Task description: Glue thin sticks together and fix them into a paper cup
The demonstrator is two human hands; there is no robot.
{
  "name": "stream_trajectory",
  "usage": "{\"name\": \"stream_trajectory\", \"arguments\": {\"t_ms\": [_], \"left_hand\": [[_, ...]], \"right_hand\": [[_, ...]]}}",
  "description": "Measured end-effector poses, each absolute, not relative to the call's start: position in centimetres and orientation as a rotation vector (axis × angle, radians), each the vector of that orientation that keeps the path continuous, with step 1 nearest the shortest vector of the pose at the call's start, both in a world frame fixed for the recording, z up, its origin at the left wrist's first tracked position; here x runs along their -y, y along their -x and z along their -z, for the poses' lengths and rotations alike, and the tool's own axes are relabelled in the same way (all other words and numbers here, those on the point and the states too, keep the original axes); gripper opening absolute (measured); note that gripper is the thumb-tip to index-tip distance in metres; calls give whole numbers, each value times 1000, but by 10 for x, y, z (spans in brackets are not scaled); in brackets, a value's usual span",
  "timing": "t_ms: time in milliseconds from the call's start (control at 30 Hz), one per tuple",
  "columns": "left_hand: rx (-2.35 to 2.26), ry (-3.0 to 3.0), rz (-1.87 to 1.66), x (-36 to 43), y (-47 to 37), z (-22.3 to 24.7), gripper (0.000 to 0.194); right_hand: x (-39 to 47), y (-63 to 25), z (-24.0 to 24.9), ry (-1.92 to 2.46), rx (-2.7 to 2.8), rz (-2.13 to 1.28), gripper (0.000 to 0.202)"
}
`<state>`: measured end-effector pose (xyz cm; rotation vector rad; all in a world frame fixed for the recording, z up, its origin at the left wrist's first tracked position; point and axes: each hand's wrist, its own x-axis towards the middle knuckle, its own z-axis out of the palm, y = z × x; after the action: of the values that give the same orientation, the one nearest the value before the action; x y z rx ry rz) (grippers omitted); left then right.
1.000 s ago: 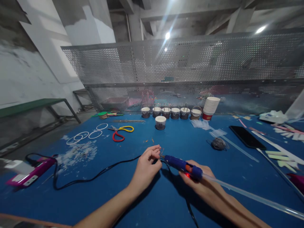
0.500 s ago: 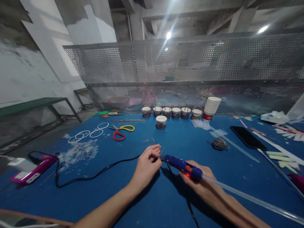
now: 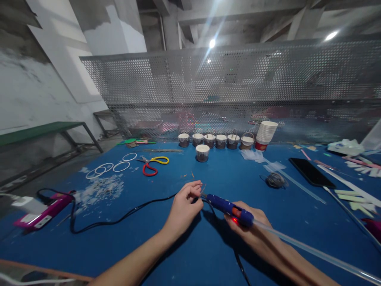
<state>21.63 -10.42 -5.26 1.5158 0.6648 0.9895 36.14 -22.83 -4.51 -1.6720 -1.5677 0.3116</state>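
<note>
My right hand (image 3: 250, 224) is wrapped round a blue hot glue gun (image 3: 228, 207), its small red light lit. From the gun's rear a long clear glue stick (image 3: 300, 242) runs to the lower right. My left hand (image 3: 187, 200) pinches a thin brownish strand (image 3: 204, 187), mostly hidden by the fingers. The gun's nozzle points left, right beside those fingertips; whether it touches the strand I cannot tell. Beyond both hands stands a small paper cup (image 3: 203, 153) with a white rim and dark sides.
Several similar cups (image 3: 220, 142) line the back, beside a stack of paper cups (image 3: 266, 137). Scissors (image 3: 150, 167) and white rings (image 3: 121, 166) lie left. A black cord (image 3: 119, 221) crosses towards a purple power strip (image 3: 49, 212). Right are grey thread (image 3: 275, 180) and a phone (image 3: 311, 172).
Both hands and the glue gun hold nearly the same position. The view has shifted very slightly; nothing was taken or let go.
</note>
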Motion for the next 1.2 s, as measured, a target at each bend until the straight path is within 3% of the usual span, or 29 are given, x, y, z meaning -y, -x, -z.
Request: {"name": "stream_trajectory", "arguments": {"t_ms": [800,1200], "left_hand": [[-669,-1483,-954,103,-214,54,11],[-669,-1498,-949,105,-214,53,9]], "right_hand": [[224,-365,51,1544,1629,-30,14],[223,-366,51,1594,1598,-60,17]]}}
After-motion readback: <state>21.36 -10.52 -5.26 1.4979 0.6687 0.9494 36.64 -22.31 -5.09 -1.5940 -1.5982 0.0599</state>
